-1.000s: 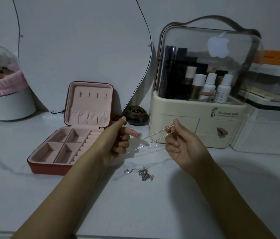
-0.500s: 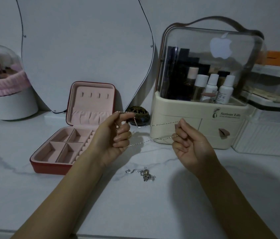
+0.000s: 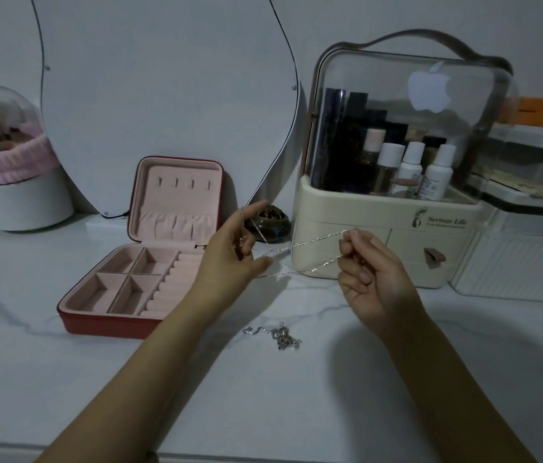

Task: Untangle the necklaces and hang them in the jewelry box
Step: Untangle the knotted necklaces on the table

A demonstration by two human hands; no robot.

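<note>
- Untangling is the step in hand: a thin silver chain (image 3: 307, 253) stretches in two strands between both hands, above the marble counter (image 3: 63, 379).
- The right hand (image 3: 372, 274) has thumb and forefinger pinched together on the chain's right end, the other fingers curled in beneath.
- The left hand (image 3: 233, 252) holds the other end: thumb and fingers close on the lower strand, the forefinger lifted with the chain running by its tip. A small gold-toned bit shows near the palm; what it is, I cannot tell.
- The two strands cross partway along, so my read is the chain is close to free but not yet straight.
- Next move, as I judge it: uncross the strands, then carry one end left to the jewelry box (image 3: 143, 279) and loop it over a hook (image 3: 183, 183) in the upright lid.
- Counting now: one chain in the air, one knotted heap of chain (image 3: 278, 335) lying on the counter near the front, between the forearms; how many necklaces are in that heap, I cannot tell.
- One jewelry box, open, nothing hung in it yet.
- Four hooks in a row on the lid.
- Four square compartments in the base, plus one bank of ring rolls.
</note>
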